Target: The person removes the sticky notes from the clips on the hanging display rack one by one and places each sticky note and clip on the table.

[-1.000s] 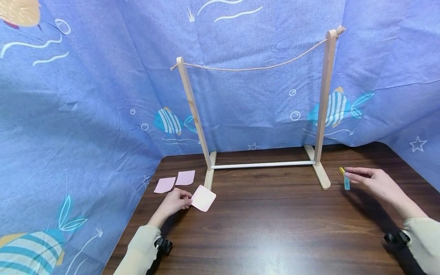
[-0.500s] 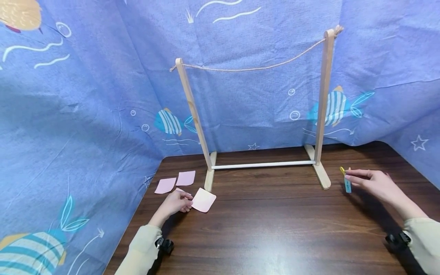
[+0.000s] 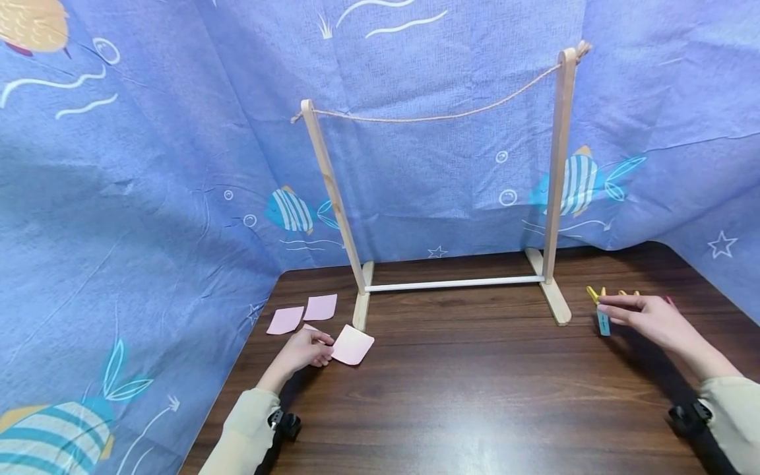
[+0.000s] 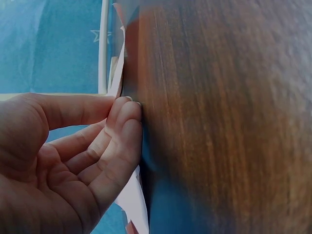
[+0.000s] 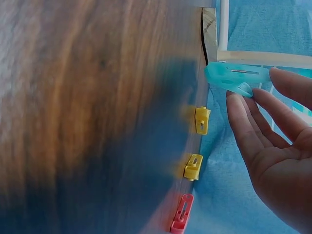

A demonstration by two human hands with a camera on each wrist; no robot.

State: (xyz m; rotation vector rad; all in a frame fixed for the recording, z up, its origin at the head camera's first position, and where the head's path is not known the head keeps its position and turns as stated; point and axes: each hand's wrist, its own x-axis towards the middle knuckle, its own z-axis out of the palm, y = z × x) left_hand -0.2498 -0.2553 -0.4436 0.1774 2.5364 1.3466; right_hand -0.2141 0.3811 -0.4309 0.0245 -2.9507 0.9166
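My left hand (image 3: pixel 305 349) pinches one corner of a pale pink square sticky note (image 3: pixel 353 345) between thumb and fingers, just above the table. In the left wrist view, the held note (image 4: pixel 117 73) appears almost edge-on. On the right, a teal clothespin (image 5: pixel 236 75) is pinched between the thumb and fingertips of my right hand (image 3: pixel 656 320), raised off the table. Yellow clothespins (image 5: pixel 202 120) and a red clothespin (image 5: pixel 182 214) stand on the table beyond that hand, partly hidden by it in the head view.
A wooden frame (image 3: pixel 562 165) with a sagging string (image 3: pixel 415 121) between its posts stands at the table's back. Pink notes (image 3: pixel 285 320) lie by the left edge, one partly behind the left hand. A blue cloth (image 3: pixel 427 191) hangs behind.
My right hand has shifted slightly right and nearer with the teal clothespin, and more of the yellow clothespins shows. The left hand stays nearly in place; its note tilts slightly.
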